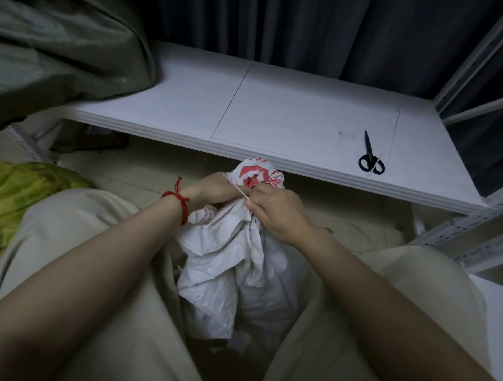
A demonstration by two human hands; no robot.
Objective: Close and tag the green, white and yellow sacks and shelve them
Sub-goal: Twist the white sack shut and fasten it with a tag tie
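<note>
The white sack (241, 264) is held between the knees, its neck gripped by the left hand (213, 188), a tie (235, 188) pinched by the right hand (275, 208). The sack is judged soft and probably light; hold is best taken at the neck.

Shelf board (277, 105): middle and right largely free; only scissors (371, 155) lie near the front right edge. Left end blocked by green sack (64, 38) bulging over the board. Curtain (309, 25) closes the back; frame upright (481, 56) bounds the right side. Floor gap beneath the board is open ahead. White sack (241, 262) fills the space between the knees, its top just at the board's front edge. Yellow sack (19, 194) occupies the floor at left.
</note>
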